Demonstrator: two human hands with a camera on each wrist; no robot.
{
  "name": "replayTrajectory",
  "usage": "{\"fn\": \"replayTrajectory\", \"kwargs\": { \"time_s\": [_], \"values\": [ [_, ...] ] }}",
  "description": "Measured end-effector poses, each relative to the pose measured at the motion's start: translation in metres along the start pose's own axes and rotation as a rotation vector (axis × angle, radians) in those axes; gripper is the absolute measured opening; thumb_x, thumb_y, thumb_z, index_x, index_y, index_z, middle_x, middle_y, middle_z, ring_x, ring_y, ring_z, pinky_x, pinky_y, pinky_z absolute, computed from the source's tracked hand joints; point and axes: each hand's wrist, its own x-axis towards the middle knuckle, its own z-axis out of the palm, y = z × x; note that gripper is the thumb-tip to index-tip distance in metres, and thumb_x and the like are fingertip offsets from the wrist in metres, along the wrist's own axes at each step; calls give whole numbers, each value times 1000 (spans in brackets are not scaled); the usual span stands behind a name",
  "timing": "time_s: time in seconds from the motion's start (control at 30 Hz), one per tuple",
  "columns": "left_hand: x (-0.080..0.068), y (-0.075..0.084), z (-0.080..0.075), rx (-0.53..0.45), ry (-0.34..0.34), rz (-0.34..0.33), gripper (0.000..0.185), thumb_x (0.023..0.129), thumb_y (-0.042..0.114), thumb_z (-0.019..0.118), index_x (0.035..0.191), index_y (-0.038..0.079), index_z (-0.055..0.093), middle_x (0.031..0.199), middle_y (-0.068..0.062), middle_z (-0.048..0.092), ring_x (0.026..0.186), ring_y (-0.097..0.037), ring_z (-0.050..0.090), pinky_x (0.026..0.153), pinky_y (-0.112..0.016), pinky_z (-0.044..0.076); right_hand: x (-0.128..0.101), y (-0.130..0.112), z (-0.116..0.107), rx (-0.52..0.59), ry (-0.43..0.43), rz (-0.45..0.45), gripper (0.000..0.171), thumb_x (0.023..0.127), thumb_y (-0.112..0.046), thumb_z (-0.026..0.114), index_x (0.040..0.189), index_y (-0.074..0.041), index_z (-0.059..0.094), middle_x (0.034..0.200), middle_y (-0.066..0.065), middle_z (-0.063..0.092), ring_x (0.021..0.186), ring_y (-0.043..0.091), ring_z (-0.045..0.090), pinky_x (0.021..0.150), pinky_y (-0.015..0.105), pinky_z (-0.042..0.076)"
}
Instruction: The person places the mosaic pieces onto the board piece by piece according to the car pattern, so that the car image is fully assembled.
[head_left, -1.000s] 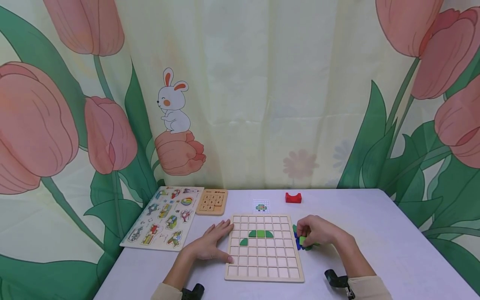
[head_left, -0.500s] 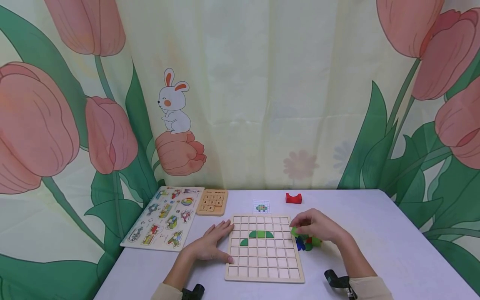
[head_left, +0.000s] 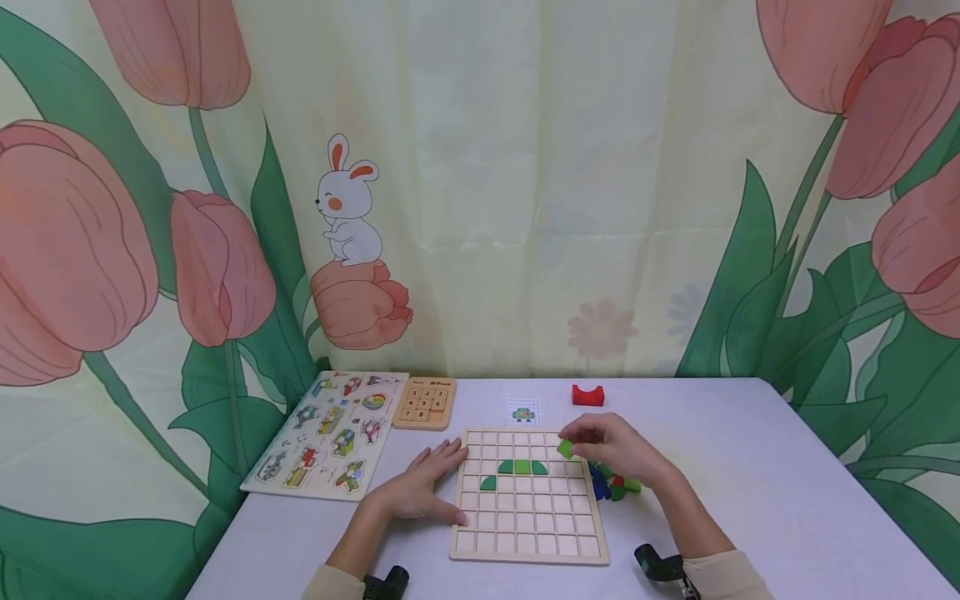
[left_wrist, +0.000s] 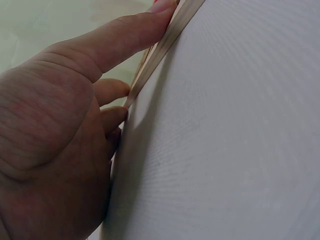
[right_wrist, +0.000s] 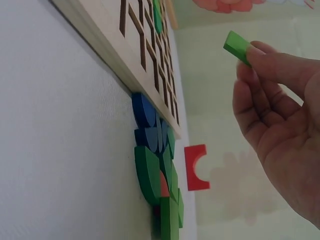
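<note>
A wooden grid board [head_left: 529, 533] lies flat on the white table, with green pieces [head_left: 522, 468] set in its upper rows. My left hand [head_left: 420, 490] rests flat against the board's left edge [left_wrist: 160, 50], fingers straight. My right hand [head_left: 611, 450] hovers over the board's upper right corner and pinches a small light green square piece [head_left: 566, 449] [right_wrist: 238, 46] between thumb and fingertips. Beside the board's right edge [right_wrist: 115, 65] lies a heap of green, blue and red pieces [head_left: 615, 485] [right_wrist: 157, 175].
A red arch block [head_left: 587, 395] [right_wrist: 196, 167] and a small picture card [head_left: 522, 412] lie behind the board. A number puzzle [head_left: 424, 403] and an animal peg puzzle [head_left: 330, 435] sit at the left. A tulip curtain hangs behind the table.
My right hand has lifted a light green piece out of the heap and carried it left and up, over the board's upper right corner. The left hand has stayed put.
</note>
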Motion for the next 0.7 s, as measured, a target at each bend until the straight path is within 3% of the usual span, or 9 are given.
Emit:
{"fn": "replayTrajectory", "kwargs": {
  "time_s": [0.33,0.7],
  "values": [
    [0,0,-2,-2,-4,5,113,75,58,86,166,20,30,176,-3,15,164,-27,6,132,-57,-2,11,-11,22,2,-16,-68,25,97,-6,72,120,-12,77,110,2,76,93,20,66,80,21,59],
    [1,-2,0,-10,-5,15,114,75,58,87,166,19,29,176,-5,14,164,-27,6,132,-57,-2,31,-19,43,-46,-149,-142,22,95,-2,72,116,-7,78,111,4,77,96,17,71,83,18,58]
  ]
}}
